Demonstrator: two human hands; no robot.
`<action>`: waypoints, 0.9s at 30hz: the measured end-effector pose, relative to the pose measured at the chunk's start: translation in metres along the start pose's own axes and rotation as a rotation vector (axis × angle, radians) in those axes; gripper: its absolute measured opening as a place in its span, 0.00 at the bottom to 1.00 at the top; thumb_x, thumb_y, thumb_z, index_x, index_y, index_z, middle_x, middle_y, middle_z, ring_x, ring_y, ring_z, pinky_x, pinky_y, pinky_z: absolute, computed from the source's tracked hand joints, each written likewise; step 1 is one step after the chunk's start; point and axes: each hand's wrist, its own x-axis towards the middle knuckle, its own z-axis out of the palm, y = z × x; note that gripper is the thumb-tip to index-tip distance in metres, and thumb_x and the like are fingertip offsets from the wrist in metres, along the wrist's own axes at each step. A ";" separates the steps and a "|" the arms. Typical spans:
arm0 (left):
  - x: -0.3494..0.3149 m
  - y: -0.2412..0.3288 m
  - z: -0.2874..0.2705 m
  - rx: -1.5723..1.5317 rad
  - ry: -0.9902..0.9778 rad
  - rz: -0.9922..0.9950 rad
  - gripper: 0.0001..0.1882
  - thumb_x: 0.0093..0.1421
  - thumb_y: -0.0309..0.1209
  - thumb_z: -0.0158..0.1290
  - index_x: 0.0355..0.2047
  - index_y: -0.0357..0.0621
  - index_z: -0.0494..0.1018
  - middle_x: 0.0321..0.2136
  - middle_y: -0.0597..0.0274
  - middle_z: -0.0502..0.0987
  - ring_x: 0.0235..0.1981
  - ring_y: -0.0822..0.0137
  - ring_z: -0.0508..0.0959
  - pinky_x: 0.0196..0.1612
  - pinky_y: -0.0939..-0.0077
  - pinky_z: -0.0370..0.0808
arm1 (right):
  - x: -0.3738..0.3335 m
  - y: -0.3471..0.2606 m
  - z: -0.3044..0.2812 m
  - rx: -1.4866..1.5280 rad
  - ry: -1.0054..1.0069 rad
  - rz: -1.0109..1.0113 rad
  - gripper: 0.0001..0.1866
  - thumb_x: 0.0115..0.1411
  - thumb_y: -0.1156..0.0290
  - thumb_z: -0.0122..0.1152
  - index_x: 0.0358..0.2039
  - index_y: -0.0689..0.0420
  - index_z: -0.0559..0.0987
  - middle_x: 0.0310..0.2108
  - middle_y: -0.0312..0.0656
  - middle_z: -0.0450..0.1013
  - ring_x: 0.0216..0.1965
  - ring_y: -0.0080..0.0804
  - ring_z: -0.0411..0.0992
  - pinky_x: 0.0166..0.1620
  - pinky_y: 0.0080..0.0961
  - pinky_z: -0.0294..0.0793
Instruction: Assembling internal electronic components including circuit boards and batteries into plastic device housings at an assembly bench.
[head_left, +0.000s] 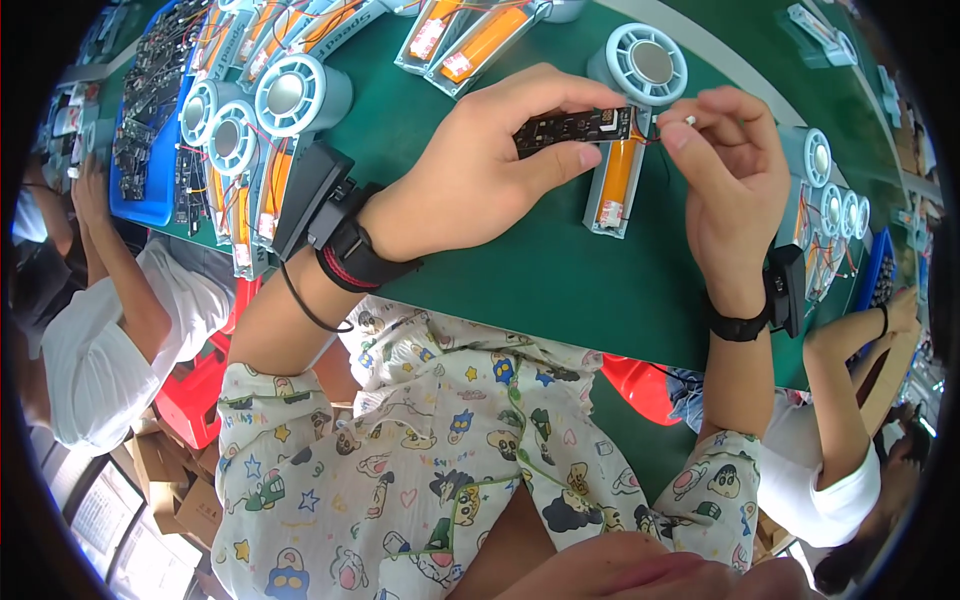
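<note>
My left hand (470, 175) grips a narrow black circuit board (565, 130) between thumb and fingers, level above the table. Close to the board's right end, my right hand (735, 170) pinches a small white plug (690, 120) on thin wires. Beneath both hands lies a light-blue handheld fan (598, 70) with a round ribbed head and silver centre. Its handle is open and shows an orange battery (622, 168) with red and black wires. Part of this handle is hidden behind the board and my fingers.
Several similar open fans (290, 95) lie at the upper left, and more (830, 210) at the right. A blue tray (150, 205) of circuit boards stands at the far left. Co-workers sit on both sides of the green table (500, 290); a red stool (640, 388) stands below its edge.
</note>
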 end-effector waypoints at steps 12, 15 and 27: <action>-0.001 -0.003 0.000 0.263 0.035 0.159 0.21 0.62 0.17 0.59 0.56 0.39 0.76 0.46 0.57 0.79 0.46 0.64 0.79 0.50 0.75 0.75 | -0.001 -0.001 0.006 -0.683 -0.114 -0.397 0.12 0.60 0.83 0.66 0.45 0.60 0.82 0.35 0.40 0.82 0.34 0.24 0.80 0.38 0.19 0.78; 0.002 -0.003 0.000 0.306 0.039 0.236 0.21 0.60 0.16 0.61 0.54 0.39 0.77 0.46 0.55 0.80 0.46 0.61 0.80 0.50 0.72 0.77 | -0.003 -0.005 0.009 -0.863 -0.146 -0.545 0.13 0.60 0.83 0.66 0.45 0.59 0.83 0.34 0.40 0.82 0.32 0.25 0.80 0.36 0.20 0.78; 0.001 -0.004 0.006 0.362 0.100 0.305 0.22 0.52 0.13 0.65 0.49 0.37 0.80 0.42 0.54 0.82 0.41 0.59 0.83 0.45 0.72 0.80 | -0.014 -0.003 0.022 -0.493 0.007 -0.207 0.14 0.60 0.84 0.65 0.46 0.62 0.82 0.39 0.44 0.83 0.39 0.31 0.84 0.42 0.20 0.82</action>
